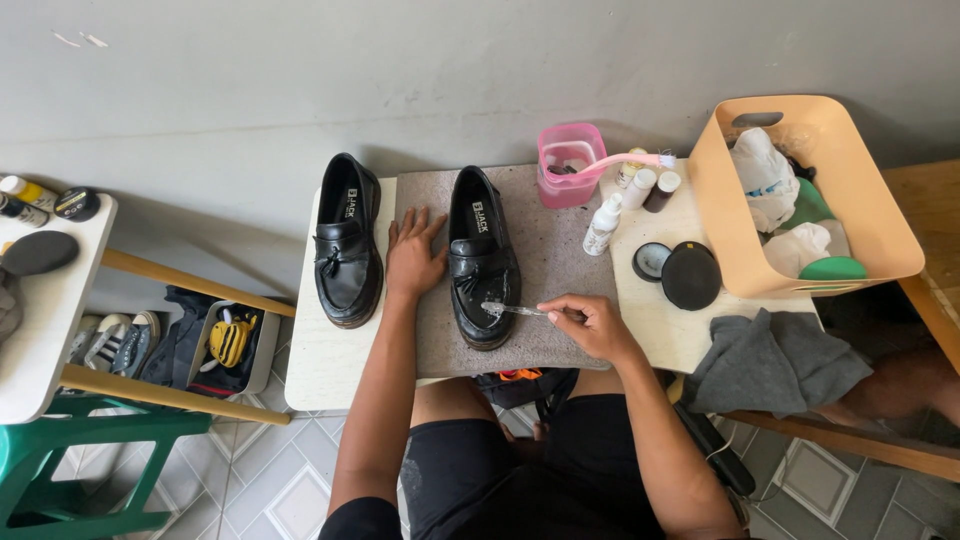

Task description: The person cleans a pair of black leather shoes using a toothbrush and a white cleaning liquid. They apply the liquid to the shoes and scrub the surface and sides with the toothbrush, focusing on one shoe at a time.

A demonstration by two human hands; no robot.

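Note:
Two black tasselled loafers stand on a small white table (320,370). The right-hand loafer (481,256) rests on a grey mat (560,270); the left-hand loafer (347,240) sits beside the mat on the bare tabletop. My left hand (413,253) lies flat on the mat between the two shoes, fingers spread, touching the side of the right-hand loafer. My right hand (592,322) grips a small clear toothbrush (508,309) whose head touches that loafer's toe area.
A pink tub (568,172) with a pink brush across it stands at the back, next to small bottles (603,224) and a round black tin with its lid (690,275). A beige basket (735,215) of cloths is at right, a grey cloth (772,362) below it. Another white table stands left.

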